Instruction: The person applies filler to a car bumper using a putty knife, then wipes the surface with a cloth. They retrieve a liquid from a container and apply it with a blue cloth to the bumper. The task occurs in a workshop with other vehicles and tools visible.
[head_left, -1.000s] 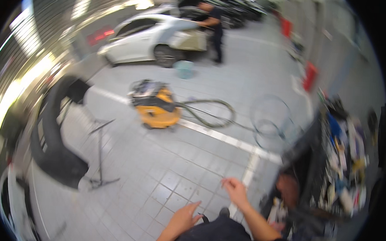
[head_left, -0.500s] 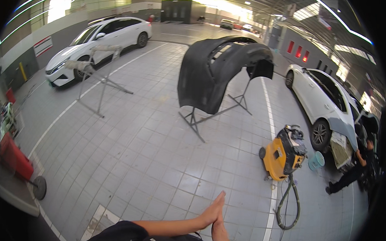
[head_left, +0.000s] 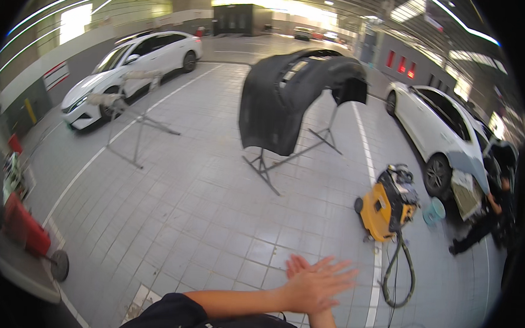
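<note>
My left hand [head_left: 314, 289] lies across my right hand [head_left: 296, 264] low in the view, the two touching. Fingers of the left hand stretch out to the right, slightly spread and a little blurred. Most of the right hand is hidden behind it, with its outstretched fingertips showing at the left. No object is visible in either hand. Beyond them a black car bumper [head_left: 268, 114] rests over a metal stand [head_left: 263, 175], well out of reach of both hands.
A yellow-and-black wheeled vacuum [head_left: 381, 209] with a hose [head_left: 410, 277] stands right, near a light-blue bucket [head_left: 433, 212]. A co-worker [head_left: 490, 220] crouches by a white car [head_left: 434, 122]. Left are another white car [head_left: 134, 62], a padded stand [head_left: 138, 125] and a red wheeled item [head_left: 26, 226].
My hands, earlier palm to palm with fingers pointing up, have shifted right and turned; the left now crosses over the right with its fingers spread.
</note>
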Motion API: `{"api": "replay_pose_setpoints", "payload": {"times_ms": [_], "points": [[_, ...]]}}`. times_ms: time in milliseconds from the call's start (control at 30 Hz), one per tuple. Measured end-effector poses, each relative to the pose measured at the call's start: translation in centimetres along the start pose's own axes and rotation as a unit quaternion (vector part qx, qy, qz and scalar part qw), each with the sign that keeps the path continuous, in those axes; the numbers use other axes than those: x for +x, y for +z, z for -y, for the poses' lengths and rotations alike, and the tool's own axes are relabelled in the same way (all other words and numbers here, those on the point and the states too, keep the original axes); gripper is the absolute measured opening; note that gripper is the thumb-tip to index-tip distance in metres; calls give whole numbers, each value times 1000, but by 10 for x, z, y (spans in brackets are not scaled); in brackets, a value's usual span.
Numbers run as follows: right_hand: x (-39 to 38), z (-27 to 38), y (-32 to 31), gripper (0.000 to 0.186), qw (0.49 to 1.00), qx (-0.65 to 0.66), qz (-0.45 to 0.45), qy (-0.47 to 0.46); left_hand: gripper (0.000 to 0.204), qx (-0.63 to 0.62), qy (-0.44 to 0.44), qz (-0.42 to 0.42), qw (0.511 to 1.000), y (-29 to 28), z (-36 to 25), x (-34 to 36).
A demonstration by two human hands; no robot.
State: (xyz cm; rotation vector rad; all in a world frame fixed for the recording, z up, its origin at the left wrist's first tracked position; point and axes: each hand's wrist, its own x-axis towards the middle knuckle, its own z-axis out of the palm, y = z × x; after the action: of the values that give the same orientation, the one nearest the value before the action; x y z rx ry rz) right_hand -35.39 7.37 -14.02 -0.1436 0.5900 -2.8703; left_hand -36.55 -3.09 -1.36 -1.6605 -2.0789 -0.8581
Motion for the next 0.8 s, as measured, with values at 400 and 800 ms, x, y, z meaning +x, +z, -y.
{"api": "replay_pose_setpoints", "payload": {"times_ms": [400,800], "points": [[-86,48,99,67,573,-661,-102,-474,59,-635,-460,-7,620,111,57,-66],[-77,41,50,53,557,-739,-172,-339,63,-709,-443,-29,548,9,-42,14]]}}
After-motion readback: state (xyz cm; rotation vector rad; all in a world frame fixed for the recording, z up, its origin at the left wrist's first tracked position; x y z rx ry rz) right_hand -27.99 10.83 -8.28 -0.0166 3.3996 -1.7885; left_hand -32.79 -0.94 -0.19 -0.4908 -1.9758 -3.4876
